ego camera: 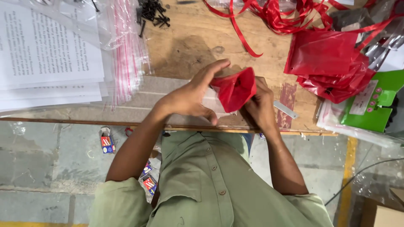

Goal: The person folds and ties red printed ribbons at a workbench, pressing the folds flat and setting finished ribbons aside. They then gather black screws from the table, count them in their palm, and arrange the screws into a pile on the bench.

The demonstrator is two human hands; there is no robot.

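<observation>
Both my hands hold a small red plastic pouch (235, 89) just above the wooden table (185, 46). My left hand (189, 96) pinches its upper left edge with thumb and fingers and spreads its mouth. My right hand (260, 105) grips it from the right and below, partly hidden behind it. The pouch's mouth is pulled wide. What is inside, I cannot see.
A stack of red pouches (332, 67) lies at the right, red ribbon (286, 14) behind it. Printed paper sheets (46, 54) and clear zip bags (126, 50) lie at the left. Black screws (151, 12) sit at the back. A green card pack (374, 101) is at far right. Small boxes (107, 141) lie on the floor.
</observation>
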